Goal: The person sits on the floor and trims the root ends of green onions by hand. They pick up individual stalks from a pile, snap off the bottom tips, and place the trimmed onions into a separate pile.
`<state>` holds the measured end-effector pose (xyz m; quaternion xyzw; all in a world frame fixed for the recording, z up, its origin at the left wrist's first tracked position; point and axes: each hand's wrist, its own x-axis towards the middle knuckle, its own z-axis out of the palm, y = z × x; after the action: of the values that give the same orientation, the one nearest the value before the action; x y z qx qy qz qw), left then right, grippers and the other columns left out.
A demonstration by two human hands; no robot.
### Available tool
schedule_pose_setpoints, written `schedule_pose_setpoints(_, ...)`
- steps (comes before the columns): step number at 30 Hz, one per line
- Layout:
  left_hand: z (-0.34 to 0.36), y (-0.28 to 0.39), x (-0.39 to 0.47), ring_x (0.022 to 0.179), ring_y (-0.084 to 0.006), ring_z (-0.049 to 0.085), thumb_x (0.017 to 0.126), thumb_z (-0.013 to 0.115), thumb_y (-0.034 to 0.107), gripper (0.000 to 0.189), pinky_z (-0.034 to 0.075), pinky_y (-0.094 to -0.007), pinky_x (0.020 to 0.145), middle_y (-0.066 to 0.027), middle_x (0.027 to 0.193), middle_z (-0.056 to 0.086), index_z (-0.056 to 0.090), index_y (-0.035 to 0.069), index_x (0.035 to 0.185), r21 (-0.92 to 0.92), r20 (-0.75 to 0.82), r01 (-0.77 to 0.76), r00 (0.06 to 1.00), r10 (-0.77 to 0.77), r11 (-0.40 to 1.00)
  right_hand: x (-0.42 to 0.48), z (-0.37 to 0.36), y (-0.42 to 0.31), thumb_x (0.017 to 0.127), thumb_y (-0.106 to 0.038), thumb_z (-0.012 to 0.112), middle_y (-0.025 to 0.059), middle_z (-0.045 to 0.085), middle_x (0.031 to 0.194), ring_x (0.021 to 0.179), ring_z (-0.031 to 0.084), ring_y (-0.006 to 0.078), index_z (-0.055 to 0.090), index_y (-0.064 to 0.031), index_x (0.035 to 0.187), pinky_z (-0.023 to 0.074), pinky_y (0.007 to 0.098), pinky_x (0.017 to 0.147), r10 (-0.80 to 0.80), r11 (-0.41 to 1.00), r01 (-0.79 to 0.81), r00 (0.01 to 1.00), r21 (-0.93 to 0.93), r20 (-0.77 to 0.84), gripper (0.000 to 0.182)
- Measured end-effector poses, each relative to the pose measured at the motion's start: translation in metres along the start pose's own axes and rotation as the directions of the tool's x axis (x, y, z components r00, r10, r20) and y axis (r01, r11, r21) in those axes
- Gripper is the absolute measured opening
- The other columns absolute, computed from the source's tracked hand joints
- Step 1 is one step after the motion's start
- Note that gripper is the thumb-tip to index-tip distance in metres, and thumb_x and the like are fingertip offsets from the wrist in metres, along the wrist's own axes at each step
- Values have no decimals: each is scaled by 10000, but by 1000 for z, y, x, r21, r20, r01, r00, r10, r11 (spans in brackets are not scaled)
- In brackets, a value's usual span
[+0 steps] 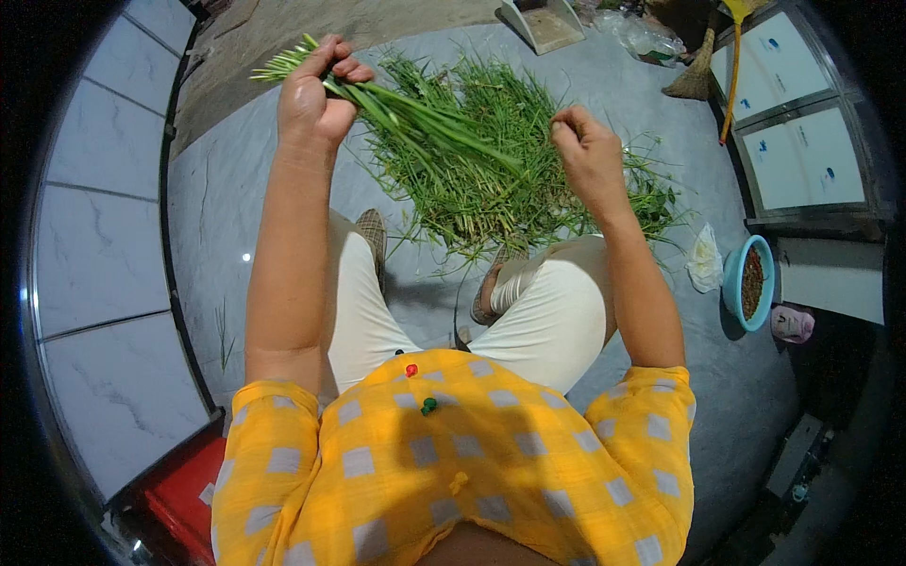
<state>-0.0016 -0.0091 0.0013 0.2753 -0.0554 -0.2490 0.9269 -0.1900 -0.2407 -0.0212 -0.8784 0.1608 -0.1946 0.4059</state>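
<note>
My left hand [311, 99] is closed around a bunch of long green stalks [432, 127], probably chives. Their pale cut ends stick out past the fist to the upper left, and the green leaves trail down to the right. My right hand [589, 159] is beside the far end of the bunch, apart from it. Its thumb and fingers are pinched together, and nothing shows between them. Beneath both hands, a wide heap of loose green stalks and leaves [488, 191] spreads over the grey floor [212, 212], in front of my slippers.
At the top stands a dustpan [543, 28], with clear plastic bags [640, 39] and a broom [694, 78] to its right. A blue basin [729, 301] with brown contents sits at right, near a crumpled white bag [705, 262] and a pink container [793, 324]. White-panelled cabinets [803, 159] line that side.
</note>
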Motion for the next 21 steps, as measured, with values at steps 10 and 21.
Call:
schedule_pose_setpoints(10, 32, -49, -30, 534, -73, 460, 750, 644, 170, 187, 360, -216, 498, 16, 650, 550, 615, 25, 864, 796, 190, -187, 980, 56, 575, 25, 14, -54, 937, -318, 336, 107, 597, 991, 878, 549, 164, 529, 28, 1052, 414, 272, 739, 140, 559, -301, 953, 773, 270, 412)
schedule_pose_setpoints(21, 44, -84, -43, 631, -79, 499, 731, 641, 67, 140, 404, -231, 585, 10, 727, 576, 598, 21, 856, 753, 171, 17, 960, -221, 658, 28, 53, -52, 939, -426, 241, 139, 537, 1133, 1025, 517, 205, 428, 43, 1214, 383, 321, 912, 55, 512, -337, 931, 790, 361, 575)
